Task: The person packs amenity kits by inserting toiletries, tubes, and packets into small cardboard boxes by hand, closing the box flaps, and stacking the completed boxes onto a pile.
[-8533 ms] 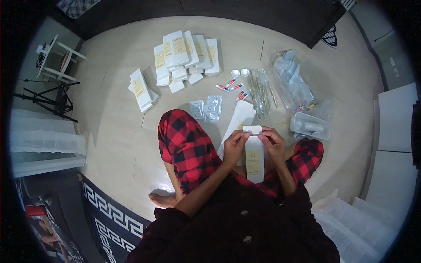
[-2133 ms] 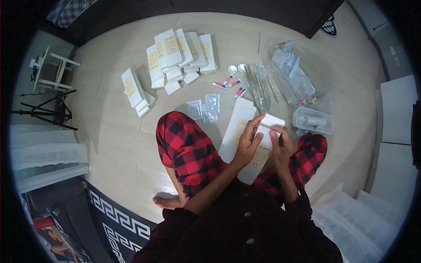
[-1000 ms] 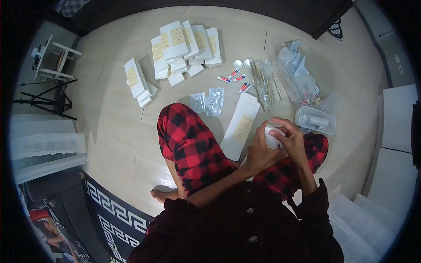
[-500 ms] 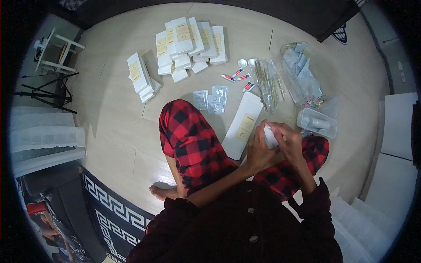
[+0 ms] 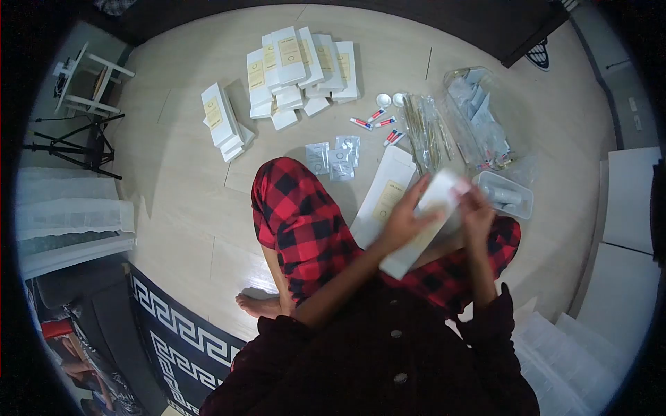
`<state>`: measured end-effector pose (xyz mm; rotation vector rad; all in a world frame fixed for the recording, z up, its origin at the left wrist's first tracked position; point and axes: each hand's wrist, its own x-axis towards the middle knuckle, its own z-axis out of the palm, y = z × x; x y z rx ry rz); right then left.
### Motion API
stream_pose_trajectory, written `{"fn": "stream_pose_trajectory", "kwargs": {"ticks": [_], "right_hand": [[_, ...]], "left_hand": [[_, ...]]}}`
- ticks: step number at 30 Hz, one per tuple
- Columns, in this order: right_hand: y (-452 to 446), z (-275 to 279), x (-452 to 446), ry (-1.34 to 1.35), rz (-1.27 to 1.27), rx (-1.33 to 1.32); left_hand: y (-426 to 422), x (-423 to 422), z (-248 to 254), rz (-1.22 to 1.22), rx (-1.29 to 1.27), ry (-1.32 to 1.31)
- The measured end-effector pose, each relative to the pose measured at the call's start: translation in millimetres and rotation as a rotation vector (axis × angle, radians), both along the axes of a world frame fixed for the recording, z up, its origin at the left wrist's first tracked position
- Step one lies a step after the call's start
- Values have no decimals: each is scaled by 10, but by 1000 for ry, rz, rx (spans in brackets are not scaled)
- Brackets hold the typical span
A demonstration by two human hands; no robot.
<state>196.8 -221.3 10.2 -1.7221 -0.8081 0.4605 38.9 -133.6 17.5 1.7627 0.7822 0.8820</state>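
A long white cardboard box [image 5: 438, 197] lies slantwise across my left hand [image 5: 411, 216], whose fingers wrap its side. At the box's upper end is my right hand [image 5: 477, 213], bent fingers and thumb closed on the end; motion blurs the fingertips. A second white box [image 5: 390, 182] with a pale yellow label rests on the floor left of my hands. Beyond it lie several small toothpaste tubes [image 5: 386, 122], silver-white sachets [image 5: 333, 158] and bamboo toothbrushes in clear sleeves [image 5: 424, 128].
White labelled boxes [image 5: 288, 59] are piled at the back, with a smaller stack [image 5: 223, 123] to their left. At right stand a clear plastic bin [image 5: 463, 139] of packets and a small translucent tub [image 5: 525, 201]. Two round white items [image 5: 383, 101] sit near the tubes. My crossed legs [image 5: 305, 215] frame the work area.
The box in my hands has swung up from an end-on, hand-covered pose and now shows its long face. My right hand has shifted slightly right, and my left hand now holds the box's side.
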Motion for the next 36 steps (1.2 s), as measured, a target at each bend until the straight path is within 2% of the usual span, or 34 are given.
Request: {"fn": "stream_pose_trajectory", "kwargs": {"ticks": [1, 2, 3, 4, 5, 6, 7, 8, 9, 10, 11, 12, 14, 15, 16, 18, 23, 25, 27, 29, 30, 32, 33, 34, 36], "right_hand": [[125, 283, 109, 241, -158, 67], [269, 589, 223, 478, -317, 139], [320, 533, 338, 472, -318, 147], [356, 390, 459, 631, -262, 183], [377, 205, 505, 792, -199, 212], [454, -29, 404, 784, -171, 171], [573, -148, 220, 810, -118, 61], [729, -14, -163, 896, -139, 23], [845, 89, -439, 950, -43, -62], [968, 34, -613, 872, 104, -128], [1140, 130, -755, 638, 113, -266], [1276, -2, -708, 638, 116, -265], [1599, -379, -586, -352, 67, -166], [1735, -339, -572, -492, -7, -268], [1834, -451, -510, -499, -1, -258], [1973, -680, -359, -666, 112, -607], [2070, -627, -162, -589, 200, -842], [2069, -425, -180, -351, 56, -563], [1940, -53, -261, 292, 150, 170], [1858, 689, -654, 254, 54, 343], [1781, 701, -709, 257, 56, 338], [1665, 718, -785, -306, 150, 317], [1676, 876, -859, -353, 265, 238], [1700, 853, -855, -350, 268, 235], [1819, 761, -829, -513, 507, 308]], "left_hand": [[268, -135, 18, -215, -542, -216], [435, -247, 71, -282, -668, -322], [605, -359, 127, -342, -799, -421], [718, -413, 218, -256, -517, -402], [742, -446, 302, -298, -392, -292], [684, -423, 387, -297, -386, -294], [592, -370, 464, -207, -203, -333], [555, -340, 500, -116, -26, -368], [596, -348, 402, -93, 7, -468], [649, -394, 316, -90, 13, -471], [705, -472, 241, 51, -19, -388], [747, -525, 192, 191, -52, -304], [813, -542, 115, 272, -115, -291], [863, -564, 27, 319, -10, -173], [916, -576, -57, 365, 94, -54], [973, -561, -151, 418, 76, -56], [1044, -553, -187, 469, 101, 35], [1068, -540, -185, 480, 101, 52], [1060, -561, -173, 432, -5, 104], [1080, -563, -169, 443, -18, 102], [1095, -549, -164, 444, -20, 90], [1114, -525, -149, 468, 24, 82], [1108, -515, -161, 490, 68, 72], [1103, -510, -178, 493, 65, 75], [1110, -517, -207, 494, 47, 12]]}}
